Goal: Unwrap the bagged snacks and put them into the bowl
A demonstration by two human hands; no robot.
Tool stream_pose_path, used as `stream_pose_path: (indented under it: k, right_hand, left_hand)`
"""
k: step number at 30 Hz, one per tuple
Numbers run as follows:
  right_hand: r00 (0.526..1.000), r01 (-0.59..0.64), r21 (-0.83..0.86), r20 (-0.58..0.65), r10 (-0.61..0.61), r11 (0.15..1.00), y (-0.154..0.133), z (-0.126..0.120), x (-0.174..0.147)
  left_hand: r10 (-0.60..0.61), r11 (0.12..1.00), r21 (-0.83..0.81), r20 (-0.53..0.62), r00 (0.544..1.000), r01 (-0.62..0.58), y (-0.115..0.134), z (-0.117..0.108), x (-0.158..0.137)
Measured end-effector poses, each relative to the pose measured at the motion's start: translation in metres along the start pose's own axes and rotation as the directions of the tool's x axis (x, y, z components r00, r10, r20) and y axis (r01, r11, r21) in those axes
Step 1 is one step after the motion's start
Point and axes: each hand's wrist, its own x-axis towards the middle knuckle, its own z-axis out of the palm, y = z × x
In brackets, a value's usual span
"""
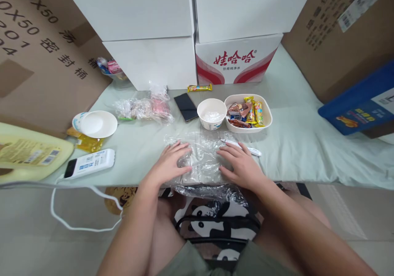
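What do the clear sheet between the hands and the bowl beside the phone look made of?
Clear sheet: glossy plastic film, likely; see-through, crinkled, glinting. Bowl: perhaps coated paper, fairly matte; off-white with blue side print, plastic possible.

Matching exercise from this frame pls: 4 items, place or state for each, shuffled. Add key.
1. plastic sheet
2. phone
3. knife
4. oblong tub

A. holding wrapped snacks
B. slim and white, by the right hand
C. clear, spread between left hand and right hand
D. black, left of the round bowl

Pairs: 1-C, 2-D, 3-B, 4-A
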Motion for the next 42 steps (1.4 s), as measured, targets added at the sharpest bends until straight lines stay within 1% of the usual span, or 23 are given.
stream_pose_path:
  k: [3, 7, 9, 11, 12, 14, 16, 19, 21, 22, 24, 26, 27, 29, 32, 33, 34, 35, 37, 38, 39, 40, 42]
  right_hand:
    - [1.000, -0.010, -0.002, 0.008, 0.010, 1.000, 0.007, 0.003, 0.001]
    - [0.997, 0.001, 0.026, -0.079, 0.001, 1.000, 0.010, 0.003, 0.002]
    - [0.993, 0.015, 0.110, -0.116, -0.002, 0.994, 0.010, -0.003, 0.002]
    - [0.991, -0.035, 0.290, -0.111, 0.070, 0.956, 0.011, -0.012, 0.001]
    - [0.987, -0.089, 0.405, -0.088, 0.136, 0.910, 0.011, -0.016, 0.000]
    - [0.961, -0.201, 0.620, -0.025, 0.275, 0.759, 0.013, -0.023, -0.001]
    - [0.941, -0.242, 0.756, 0.032, 0.336, 0.608, 0.016, -0.027, -0.001]
    - [0.940, -0.259, 0.828, 0.097, 0.328, 0.497, 0.018, -0.029, 0.000]
    - [0.922, -0.273, 0.864, 0.110, 0.371, 0.422, 0.018, -0.029, 0.000]
    - [0.907, -0.270, 0.885, 0.102, 0.409, 0.379, 0.017, -0.028, 0.000]
    - [0.876, -0.257, 0.909, 0.077, 0.476, 0.327, 0.017, -0.028, 0.001]
    - [0.853, -0.272, 0.896, 0.055, 0.519, 0.351, 0.016, -0.027, 0.002]
    - [0.845, -0.287, 0.881, 0.048, 0.533, 0.375, 0.016, -0.027, 0.002]
    - [0.840, -0.315, 0.859, 0.054, 0.540, 0.404, 0.016, -0.026, 0.002]
    - [0.878, -0.311, 0.841, 0.076, 0.472, 0.443, 0.017, -0.025, -0.003]
    - [0.894, -0.280, 0.821, 0.034, 0.446, 0.498, 0.018, -0.026, -0.006]
    - [0.904, -0.229, 0.786, -0.048, 0.426, 0.575, 0.020, -0.028, -0.008]
    - [0.897, -0.164, 0.735, -0.167, 0.410, 0.658, 0.023, -0.031, -0.011]
    - [0.824, -0.035, 0.626, -0.423, 0.377, 0.779, 0.029, -0.036, -0.013]
    - [0.795, 0.017, 0.603, -0.492, 0.355, 0.797, 0.030, -0.038, -0.013]
    - [0.802, 0.060, 0.617, -0.498, 0.330, 0.785, 0.031, -0.038, -0.011]
    - [0.847, 0.088, 0.657, -0.445, 0.291, 0.749, 0.030, -0.037, -0.007]
    - [0.970, 0.067, 0.754, -0.204, 0.135, 0.654, 0.024, -0.030, 0.002]
  left_hand:
    - [-0.033, 0.998, -0.054, 0.009, 0.999, 0.034, -0.012, -0.005, 0.001]
    - [-0.008, 0.995, -0.095, -0.084, 0.996, 0.000, -0.016, -0.010, -0.003]
    - [-0.007, 0.988, -0.154, -0.142, 0.990, -0.015, -0.014, -0.013, -0.007]
    - [-0.037, 0.969, -0.246, -0.169, 0.985, -0.005, -0.009, -0.017, -0.011]
    - [-0.064, 0.957, -0.291, -0.164, 0.984, 0.013, -0.007, -0.020, -0.013]
    - [-0.139, 0.924, -0.375, -0.151, 0.979, 0.074, -0.002, -0.023, -0.016]
    - [-0.206, 0.861, -0.499, -0.158, 0.966, 0.102, 0.001, -0.026, -0.015]
    - [-0.274, 0.643, -0.763, -0.140, 0.951, 0.073, 0.003, -0.029, -0.010]
    - [-0.311, 0.508, -0.856, -0.083, 0.947, 0.092, 0.003, -0.030, -0.007]
    - [-0.329, 0.477, -0.869, -0.038, 0.944, 0.130, 0.003, -0.030, -0.005]
    - [-0.349, 0.459, -0.854, 0.080, 0.934, 0.244, 0.003, -0.029, -0.002]
    - [-0.368, 0.442, -0.827, 0.185, 0.911, 0.347, 0.005, -0.029, 0.000]
    - [-0.382, 0.424, -0.828, 0.205, 0.901, 0.368, 0.007, -0.028, 0.001]
    - [-0.420, 0.364, -0.866, 0.174, 0.890, 0.341, 0.011, -0.028, 0.003]
    - [-0.451, 0.297, -0.923, 0.089, 0.888, 0.243, 0.016, -0.029, 0.008]
    - [-0.446, 0.293, -0.928, 0.080, 0.891, 0.230, 0.017, -0.029, 0.009]
    - [-0.433, 0.299, -0.926, 0.083, 0.897, 0.229, 0.018, -0.028, 0.011]
    - [-0.413, 0.313, -0.920, 0.091, 0.906, 0.235, 0.019, -0.027, 0.012]
    - [-0.355, 0.351, -0.902, 0.119, 0.927, 0.250, 0.020, -0.023, 0.014]
    - [-0.318, 0.370, -0.890, 0.147, 0.937, 0.265, 0.021, -0.020, 0.015]
    - [-0.274, 0.386, -0.876, 0.188, 0.943, 0.287, 0.023, -0.017, 0.016]
    - [-0.224, 0.397, -0.861, 0.243, 0.944, 0.316, 0.025, -0.013, 0.016]
    - [-0.105, 0.418, -0.829, 0.362, 0.926, 0.372, 0.030, -0.007, 0.017]
